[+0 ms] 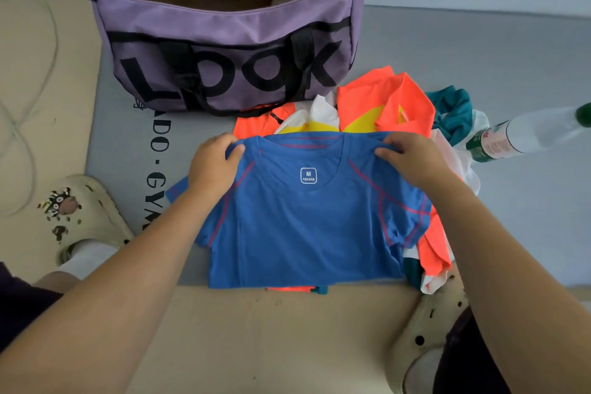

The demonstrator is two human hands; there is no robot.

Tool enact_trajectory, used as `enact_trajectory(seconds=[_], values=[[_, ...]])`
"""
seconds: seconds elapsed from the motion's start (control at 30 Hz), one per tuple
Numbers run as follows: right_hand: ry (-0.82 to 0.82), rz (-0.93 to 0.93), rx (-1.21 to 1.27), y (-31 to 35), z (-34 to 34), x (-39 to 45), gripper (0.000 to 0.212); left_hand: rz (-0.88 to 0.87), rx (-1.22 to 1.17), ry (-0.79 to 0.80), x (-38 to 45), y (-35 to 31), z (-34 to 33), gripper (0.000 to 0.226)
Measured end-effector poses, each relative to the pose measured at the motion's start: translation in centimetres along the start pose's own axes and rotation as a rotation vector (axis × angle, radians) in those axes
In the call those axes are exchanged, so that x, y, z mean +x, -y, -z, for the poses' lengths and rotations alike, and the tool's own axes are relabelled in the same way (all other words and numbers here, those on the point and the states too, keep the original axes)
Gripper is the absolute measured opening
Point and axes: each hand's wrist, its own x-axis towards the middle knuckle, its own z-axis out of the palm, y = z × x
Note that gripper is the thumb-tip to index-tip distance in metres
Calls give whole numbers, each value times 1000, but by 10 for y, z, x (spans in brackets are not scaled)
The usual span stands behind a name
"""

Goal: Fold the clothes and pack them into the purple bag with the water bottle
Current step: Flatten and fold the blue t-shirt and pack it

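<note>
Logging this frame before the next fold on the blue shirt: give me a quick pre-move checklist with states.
1. Both hands hold the blue shirt at the shoulders, left hand, right hand: ok.
2. Shirt lies flat with no bunching: not ok, both sleeves are creased and it rests on the orange clothes.
3. Purple bag is unzipped and open to receive: ok.
4. Room left inside the bag: cannot tell, interior is mostly in shadow.
5. Water bottle is clear of the folding area, lying to the right: ok.
6. Other clothes folded: not ok, they sit in a loose pile.
</note>
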Motion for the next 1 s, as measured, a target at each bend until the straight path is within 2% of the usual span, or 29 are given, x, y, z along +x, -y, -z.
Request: enact_trajectory(seconds=[0.07, 0.13, 0.2, 0.27, 0.37, 0.43, 0.5, 0.57, 0.63, 0.7, 0.73, 0.83, 0.9, 1.0], values=[[16, -20, 4, -2, -1, -2, 24, -84, 171, -57, -12, -12, -8, 35], [24, -58, 7, -7, 2, -6, 32, -258, 213, -81, -37, -36, -19, 41], [28, -95, 20, -14, 5, -12, 41, -517, 196, -7, -66, -62, -39, 40], [96, -144, -4, -23, 12, -18, 48, -665, 238, 138, -91, -84, -61, 48], [334, -226, -301, -36, 31, -25, 40, -546, 352, 381, -109, -96, -87, 65], [369, -241, -456, -41, 45, -30, 30, -466, 405, 452, -112, -94, -97, 73], [196, -209, -430, -45, 53, -32, 21, -470, 454, 456, -112, -91, -103, 78], [-104, -200, -356, -45, 51, -37, 12, -484, 480, 458, -111, -90, -104, 81], [-332, -205, -303, -43, 42, -50, 13, -495, 502, 457, -111, -88, -105, 84], [-458, -222, -139, -41, 24, -72, 12, -498, 522, 450, -111, -87, -106, 87], [-466, -245, -13, -41, 14, -85, 13, -495, 528, 446, -112, -87, -107, 88], [-284, -404, 294, -45, -24, -122, 29, -476, 540, 435, -117, -89, -111, 92], [-97, -483, 312, -49, -51, -141, 31, -458, 529, 424, -118, -91, -112, 93], [-9, -526, 398, -57, -78, -158, 35, -450, 505, 431, -118, -93, -112, 92]])
